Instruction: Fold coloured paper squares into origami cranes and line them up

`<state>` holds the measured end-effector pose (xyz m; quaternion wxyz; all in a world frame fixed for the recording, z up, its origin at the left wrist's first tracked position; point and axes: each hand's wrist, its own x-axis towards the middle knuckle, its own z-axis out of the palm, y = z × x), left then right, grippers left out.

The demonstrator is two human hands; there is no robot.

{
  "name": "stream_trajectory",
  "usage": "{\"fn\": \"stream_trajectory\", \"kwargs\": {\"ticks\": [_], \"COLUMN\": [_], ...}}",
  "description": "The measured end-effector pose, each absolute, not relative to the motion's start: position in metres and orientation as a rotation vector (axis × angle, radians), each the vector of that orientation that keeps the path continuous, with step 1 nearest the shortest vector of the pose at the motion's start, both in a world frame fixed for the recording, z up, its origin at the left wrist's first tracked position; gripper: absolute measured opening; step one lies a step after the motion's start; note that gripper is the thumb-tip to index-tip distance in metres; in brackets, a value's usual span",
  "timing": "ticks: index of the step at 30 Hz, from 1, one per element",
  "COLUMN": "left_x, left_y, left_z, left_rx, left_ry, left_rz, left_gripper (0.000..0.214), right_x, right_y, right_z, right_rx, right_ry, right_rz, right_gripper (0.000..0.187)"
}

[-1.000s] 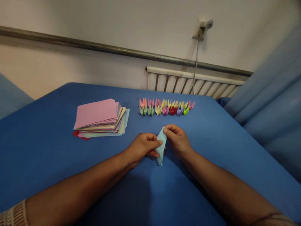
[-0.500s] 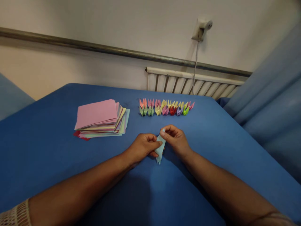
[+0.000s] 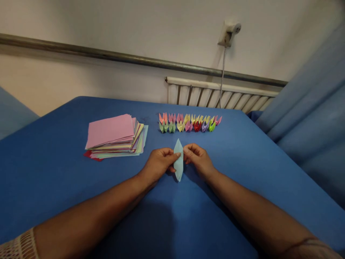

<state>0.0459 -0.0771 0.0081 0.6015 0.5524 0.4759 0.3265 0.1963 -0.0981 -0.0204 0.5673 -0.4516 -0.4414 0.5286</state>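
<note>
A pale blue piece of folded origami paper [image 3: 178, 167], long and narrow with pointed ends, is held upright above the table. My left hand [image 3: 161, 162] pinches it at its left edge, the thumb lying across the front. On the other side my right hand [image 3: 198, 158] has thumb and fingers closed at the paper's right edge; its fingertips partly hide what they pinch. Behind the hands, two rows of small folded paper cranes [image 3: 188, 126] stand in pink, yellow, green, red and purple.
A thick stack of coloured paper sheets [image 3: 110, 131], pink on top, lies at the left of the blue table [image 3: 54, 172]. Against the wall are a metal rail [image 3: 129, 56], a white radiator [image 3: 210, 94] and a socket with a plug [image 3: 229, 32]. Blue curtains [image 3: 309, 108] hang at the right.
The blue paper has turned from a tilt to nearly upright and shifted slightly left, its upper point now showing. My right hand has moved from its top down to its right edge.
</note>
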Motion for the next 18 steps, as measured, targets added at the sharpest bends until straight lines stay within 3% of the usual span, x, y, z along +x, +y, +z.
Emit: {"fn": "stream_trajectory", "kwargs": {"ticks": [5, 18], "left_x": [0.0435, 0.0447], "left_y": [-0.0709, -0.0687], "left_z": [0.0037, 0.0036], "left_rx": [1.330, 1.200], "left_ry": [1.129, 0.994], "left_rz": [0.887, 0.922], "left_gripper": [0.028, 0.027], "right_x": [0.1865, 0.1924], "right_y": [-0.0948, -0.0954], "right_z": [-0.0270, -0.0301], "right_rx": [-1.084, -0.955], "right_ry": [-0.986, -0.912], "right_rz": [1.308, 1.368], "right_gripper": [0.037, 0.027]}}
